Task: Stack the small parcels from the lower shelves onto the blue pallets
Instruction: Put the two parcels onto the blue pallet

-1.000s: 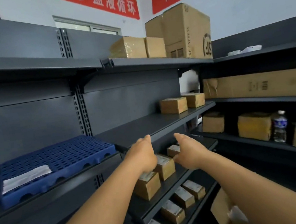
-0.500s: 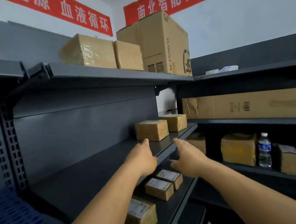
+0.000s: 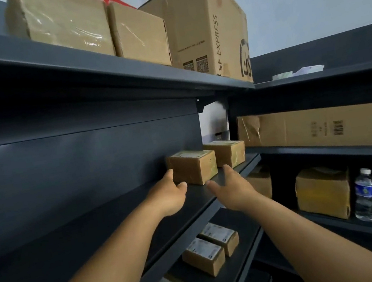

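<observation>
OK, both hands are up at the middle shelf, bracketing one small parcel. My left hand is at the parcel's near-left corner, fingers loosely spread, thumb tip at the lower front edge; can't tell if it's actually touching. My right hand sits just right of the parcel's front corner, fingers straight, holding nothing. The hands are apart with the parcel between and just beyond them, neither clamped on anything. That spread reads as a two-sided squeeze grip being set up: the parcel is wider than one palm would cover comfortably, so one hand per side makes sense.

Just behind and to the right of that parcel is a second parcel, the two touching or nearly so. I'd guess the right hand has to slip into that seam, which is probably why it's angled in low from the front.

Below my wrists, the lower shelf carries more labelled parcels, lying flat, labels up, near the front edge. Those are the task's real stock; the one I'm reaching for sits a level higher.

Further right of the right hand: a side rack with a taped box, a water bottle upright beside it, and a long carton above.

Above both hands: top shelf with wrapped boxes and a big SF Express carton.

No blue pallet in view from here, so the drop-off is somewhere outside the frame.
</observation>
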`<state>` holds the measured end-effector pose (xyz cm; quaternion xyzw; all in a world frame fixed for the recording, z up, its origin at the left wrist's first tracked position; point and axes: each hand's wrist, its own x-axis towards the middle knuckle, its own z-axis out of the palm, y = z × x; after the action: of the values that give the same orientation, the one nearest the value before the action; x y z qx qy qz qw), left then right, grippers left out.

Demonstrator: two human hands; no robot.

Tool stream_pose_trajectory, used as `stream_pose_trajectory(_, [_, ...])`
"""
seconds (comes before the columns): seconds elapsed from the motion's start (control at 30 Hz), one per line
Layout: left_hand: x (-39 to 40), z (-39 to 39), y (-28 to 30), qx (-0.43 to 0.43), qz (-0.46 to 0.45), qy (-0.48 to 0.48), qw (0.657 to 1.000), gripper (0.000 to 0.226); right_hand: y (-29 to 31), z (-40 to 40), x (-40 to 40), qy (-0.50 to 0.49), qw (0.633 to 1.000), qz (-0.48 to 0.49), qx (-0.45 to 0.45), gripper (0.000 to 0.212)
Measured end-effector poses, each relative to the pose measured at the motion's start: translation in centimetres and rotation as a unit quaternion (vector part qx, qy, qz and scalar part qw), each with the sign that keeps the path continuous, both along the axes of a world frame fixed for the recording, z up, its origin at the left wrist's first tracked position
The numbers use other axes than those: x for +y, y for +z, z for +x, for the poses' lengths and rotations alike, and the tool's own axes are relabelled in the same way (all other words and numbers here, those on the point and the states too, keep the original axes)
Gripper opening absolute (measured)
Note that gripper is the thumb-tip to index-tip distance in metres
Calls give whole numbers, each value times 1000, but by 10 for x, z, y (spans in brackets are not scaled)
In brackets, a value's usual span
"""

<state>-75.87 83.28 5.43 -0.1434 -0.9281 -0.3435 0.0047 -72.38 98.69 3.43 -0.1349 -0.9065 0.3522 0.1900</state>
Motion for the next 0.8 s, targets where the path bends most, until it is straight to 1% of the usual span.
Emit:
stream_pose_trajectory(0.1, [22,-24,-1,-15,31,22,999,63,-3,-40,23,12,999,-29,23,69])
stream_pose_trajectory(0.17, [39,-37,-1,-27,52,47,997,63,-4,-65,38,25,998,-37,37,76])
stream_pose_trajectory(0.27, [74,-63,1,-51,85,100,990,64,-3,-107,68,61,995,-61,50,79])
stream_pose_trajectory(0.37, [105,-92,-1,-72,113,155,979,62,-3,-147,93,90,991,-93,40,79])
stream_pose_trajectory(0.43, [115,-106,-4,-83,135,170,973,63,-2,-164,100,99,987,-118,35,79])
stream_pose_trajectory(0.57, [135,-137,-10,-93,185,225,952,68,2,-200,115,143,978,-152,3,72])
stream_pose_trajectory(0.67, [141,-152,-17,-91,223,238,941,70,-2,-211,117,177,970,-169,-9,66])
stream_pose_trajectory(0.8, [141,-157,-17,-107,305,210,922,57,-3,-217,120,177,961,-214,14,62])
